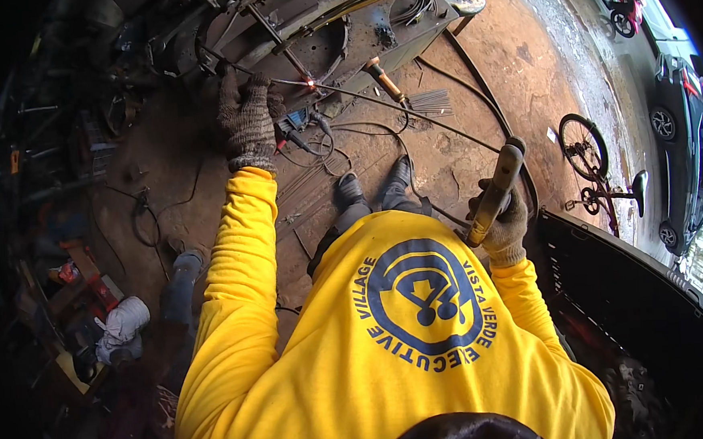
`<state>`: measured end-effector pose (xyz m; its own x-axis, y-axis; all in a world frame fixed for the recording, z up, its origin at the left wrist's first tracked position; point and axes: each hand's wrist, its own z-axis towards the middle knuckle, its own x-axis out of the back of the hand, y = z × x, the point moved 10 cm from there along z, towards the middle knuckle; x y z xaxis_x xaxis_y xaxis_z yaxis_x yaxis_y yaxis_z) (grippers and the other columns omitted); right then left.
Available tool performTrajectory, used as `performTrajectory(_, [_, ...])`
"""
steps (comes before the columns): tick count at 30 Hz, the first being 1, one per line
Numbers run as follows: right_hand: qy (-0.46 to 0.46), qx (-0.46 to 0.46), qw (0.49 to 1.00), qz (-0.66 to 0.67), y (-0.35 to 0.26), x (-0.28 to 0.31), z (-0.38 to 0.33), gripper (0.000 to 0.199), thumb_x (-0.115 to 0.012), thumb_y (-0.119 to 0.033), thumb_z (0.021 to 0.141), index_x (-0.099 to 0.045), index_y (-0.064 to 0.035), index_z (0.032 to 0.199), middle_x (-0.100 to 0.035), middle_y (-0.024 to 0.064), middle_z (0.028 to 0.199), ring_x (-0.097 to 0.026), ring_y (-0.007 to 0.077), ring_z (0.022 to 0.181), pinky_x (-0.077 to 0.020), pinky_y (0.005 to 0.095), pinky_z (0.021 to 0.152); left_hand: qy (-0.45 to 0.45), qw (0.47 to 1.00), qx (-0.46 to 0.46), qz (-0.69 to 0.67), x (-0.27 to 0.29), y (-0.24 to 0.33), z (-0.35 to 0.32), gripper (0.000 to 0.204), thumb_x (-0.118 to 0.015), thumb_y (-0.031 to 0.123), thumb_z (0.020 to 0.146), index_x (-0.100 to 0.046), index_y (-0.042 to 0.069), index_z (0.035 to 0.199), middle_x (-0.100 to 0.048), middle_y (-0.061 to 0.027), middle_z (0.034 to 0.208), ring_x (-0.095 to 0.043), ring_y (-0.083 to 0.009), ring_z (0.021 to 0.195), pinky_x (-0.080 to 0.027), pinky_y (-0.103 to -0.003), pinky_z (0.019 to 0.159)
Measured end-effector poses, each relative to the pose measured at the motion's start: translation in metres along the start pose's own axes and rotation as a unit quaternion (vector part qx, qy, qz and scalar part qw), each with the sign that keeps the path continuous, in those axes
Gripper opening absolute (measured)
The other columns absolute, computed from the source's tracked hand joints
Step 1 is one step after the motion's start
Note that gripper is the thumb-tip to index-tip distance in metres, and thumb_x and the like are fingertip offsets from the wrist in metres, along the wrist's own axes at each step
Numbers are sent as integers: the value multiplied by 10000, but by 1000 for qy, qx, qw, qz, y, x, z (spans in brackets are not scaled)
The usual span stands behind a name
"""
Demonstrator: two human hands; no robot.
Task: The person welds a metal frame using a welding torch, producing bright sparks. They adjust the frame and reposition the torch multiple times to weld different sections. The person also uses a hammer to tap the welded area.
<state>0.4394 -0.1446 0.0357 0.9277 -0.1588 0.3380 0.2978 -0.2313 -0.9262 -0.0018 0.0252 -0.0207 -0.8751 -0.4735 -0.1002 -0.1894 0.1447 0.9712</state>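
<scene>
The workshop floor (471, 67) is bare reddish dirt, cluttered at the left with scrap, cables and a white rag bundle (123, 323). The person's left hand (247, 121), in a knit glove, closes around a welding electrode holder (294, 130); its thin rod reaches up and right from the knuckles to a glowing spot on the dark metal frame (316, 28). Further right, a hammer (383, 79) lies beside loose welding rods (429, 102). The right hand (503, 222), also gloved, is wrapped around a yellowish handled tool (495, 191) pointing upward. Beyond it stands a small bicycle (594, 164).
</scene>
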Motion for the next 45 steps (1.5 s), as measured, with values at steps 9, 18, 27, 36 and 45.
performTrajectory(9, [-7,-10,1000,14,4,-2,2,419,-821,-134,807,-621,-12,1154,-674,14,858,-636,96,710,-521,240,647,-1,1000,13,-9,-1,1,-1,722,-726,125,921,-350,95,1537,-649,-57,858,-610,-125,610,-525,-274,530])
performTrajectory(18, [-6,8,1000,8,1,-5,7,413,-818,-79,793,-628,-9,1154,-681,19,923,-641,92,731,-534,242,652,29,996,-64,59,4,8,1,580,-731,172,916,-489,58,1431,-625,-5,766,-586,-101,564,-503,-223,527])
performTrajectory(27, [-25,25,999,7,2,-12,16,400,-770,-127,844,-598,14,1176,-674,33,889,-653,115,718,-554,257,642,20,983,-94,153,0,13,11,584,-740,178,909,-506,44,1427,-674,-50,1019,-650,-125,786,-544,-269,718])
performTrajectory(36, [65,-47,994,76,-11,-5,43,337,-645,-122,917,-546,20,1206,-629,66,850,-652,165,706,-572,311,612,-32,984,-174,-12,-10,-11,60,541,-696,70,928,-503,45,1433,-658,-82,1217,-627,-159,1040,-530,-296,885])
performTrajectory(45, [87,-63,982,158,8,0,61,455,-770,-14,840,-577,-18,1252,-678,94,1113,-684,163,737,-590,290,624,-1,1000,-13,25,-22,-17,75,643,-710,112,926,-428,126,1504,-657,-27,860,-595,-92,604,-510,-242,539])
